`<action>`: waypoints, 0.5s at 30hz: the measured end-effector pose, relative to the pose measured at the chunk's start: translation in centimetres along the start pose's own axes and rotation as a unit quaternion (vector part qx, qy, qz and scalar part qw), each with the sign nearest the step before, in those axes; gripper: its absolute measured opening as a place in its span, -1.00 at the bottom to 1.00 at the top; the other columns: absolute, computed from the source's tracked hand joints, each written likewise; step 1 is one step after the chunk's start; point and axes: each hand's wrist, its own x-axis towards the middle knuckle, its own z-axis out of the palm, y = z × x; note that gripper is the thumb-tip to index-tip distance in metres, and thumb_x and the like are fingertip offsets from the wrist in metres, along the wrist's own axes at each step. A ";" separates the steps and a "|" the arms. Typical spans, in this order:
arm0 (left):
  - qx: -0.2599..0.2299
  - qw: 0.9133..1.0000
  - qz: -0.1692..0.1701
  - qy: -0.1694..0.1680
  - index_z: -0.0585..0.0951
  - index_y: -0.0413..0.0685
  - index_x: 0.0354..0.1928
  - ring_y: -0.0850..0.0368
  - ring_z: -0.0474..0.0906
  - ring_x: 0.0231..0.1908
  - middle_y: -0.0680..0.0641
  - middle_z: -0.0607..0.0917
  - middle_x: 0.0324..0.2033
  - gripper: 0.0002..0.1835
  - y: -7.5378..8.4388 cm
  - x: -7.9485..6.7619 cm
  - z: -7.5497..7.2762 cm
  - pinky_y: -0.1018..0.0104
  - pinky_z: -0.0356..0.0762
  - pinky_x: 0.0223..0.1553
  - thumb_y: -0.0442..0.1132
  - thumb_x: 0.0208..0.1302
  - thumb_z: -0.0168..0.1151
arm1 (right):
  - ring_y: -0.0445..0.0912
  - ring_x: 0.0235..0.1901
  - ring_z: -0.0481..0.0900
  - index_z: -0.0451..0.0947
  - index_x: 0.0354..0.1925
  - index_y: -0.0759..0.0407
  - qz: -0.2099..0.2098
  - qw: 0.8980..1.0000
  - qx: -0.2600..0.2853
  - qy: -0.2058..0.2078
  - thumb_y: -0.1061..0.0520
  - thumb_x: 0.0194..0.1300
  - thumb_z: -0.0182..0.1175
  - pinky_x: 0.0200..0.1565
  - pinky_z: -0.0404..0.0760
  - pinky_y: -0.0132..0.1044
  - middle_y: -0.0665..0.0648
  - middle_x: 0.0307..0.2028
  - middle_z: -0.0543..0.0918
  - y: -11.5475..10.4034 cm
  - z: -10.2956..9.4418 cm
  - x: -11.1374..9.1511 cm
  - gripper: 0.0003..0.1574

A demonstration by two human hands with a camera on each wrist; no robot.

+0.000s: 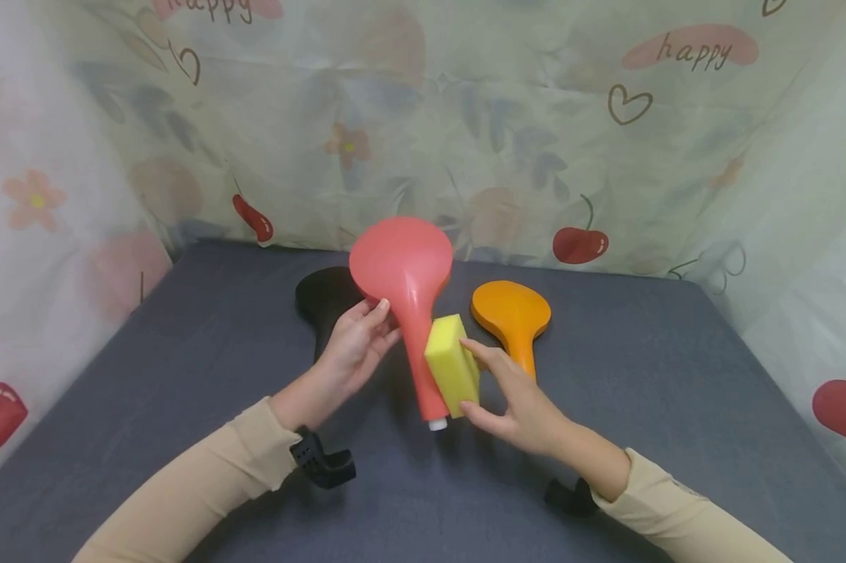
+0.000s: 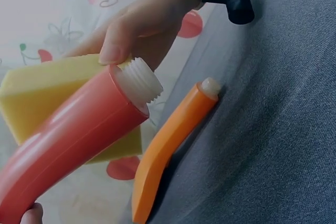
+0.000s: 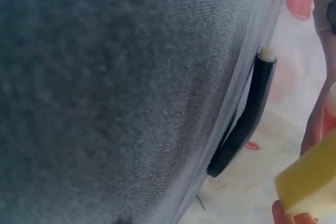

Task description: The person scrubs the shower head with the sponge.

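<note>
My left hand (image 1: pixel 355 346) holds a red handheld shower head (image 1: pixel 403 262) by the neck, raised above the table with its round head up and its handle pointing down. My right hand (image 1: pixel 520 403) pinches a yellow sponge (image 1: pixel 454 367) between thumb and fingers, with the sponge against the right side of the red handle. A white threaded end (image 2: pixel 142 82) sticks out of that handle in the left wrist view. The shower head's spray face is turned away from the head camera. In the right wrist view only the right fingertips (image 3: pixel 291 217) show, under the sponge.
On the dark grey tablecloth (image 1: pixel 641 391), a black shower head (image 1: pixel 327 293) lies behind the left hand, partly hidden. An orange shower head (image 1: pixel 510 309) lies beyond the right hand. A patterned curtain (image 1: pixel 437 133) hangs behind and at both sides of the table.
</note>
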 end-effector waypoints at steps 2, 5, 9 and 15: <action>-0.001 1.000 -0.002 0.002 0.30 -0.15 0.11 0.30 0.52 -0.21 0.10 0.54 -0.25 -0.74 0.0 0.0 0.0 0.45 0.56 -0.09 -0.30 0.44 -0.15 | -0.13 0.00 0.44 0.06 0.37 0.06 0.000 1.000 0.003 -0.005 0.16 0.09 0.33 0.03 0.55 -0.19 0.04 0.02 0.44 0.1 0.0 -0.1 -0.03; 0.003 1.000 -0.002 -0.003 0.31 -0.12 0.08 0.30 0.52 -0.22 0.12 0.55 -0.28 -0.77 -0.1 0.0 -0.1 0.45 0.56 -0.09 -0.31 0.44 -0.16 | -0.10 0.02 0.46 0.04 0.38 0.04 0.009 1.000 0.016 -0.007 0.16 0.12 0.31 0.03 0.56 -0.16 0.05 0.06 0.43 0.2 0.0 0.0 -0.04; 0.006 1.000 0.002 -0.018 0.33 -0.08 0.04 0.30 0.53 -0.23 0.14 0.56 -0.32 -0.80 -0.2 -0.1 0.1 0.44 0.56 -0.09 -0.33 0.44 -0.17 | -0.05 0.09 0.46 0.00 0.40 0.00 0.033 0.999 0.038 0.002 0.16 0.16 0.28 0.05 0.55 -0.06 0.08 0.15 0.40 0.2 0.0 0.5 -0.04; 0.006 1.000 0.010 -0.028 0.32 -0.08 0.07 0.30 0.53 -0.23 0.15 0.58 -0.31 -0.77 -0.1 -0.4 0.2 0.44 0.56 -0.09 -0.35 0.43 -0.15 | -0.03 0.11 0.45 0.01 0.40 0.00 0.050 0.997 0.055 0.012 0.17 0.18 0.26 0.06 0.55 -0.04 0.11 0.16 0.44 -0.1 0.0 0.7 -0.05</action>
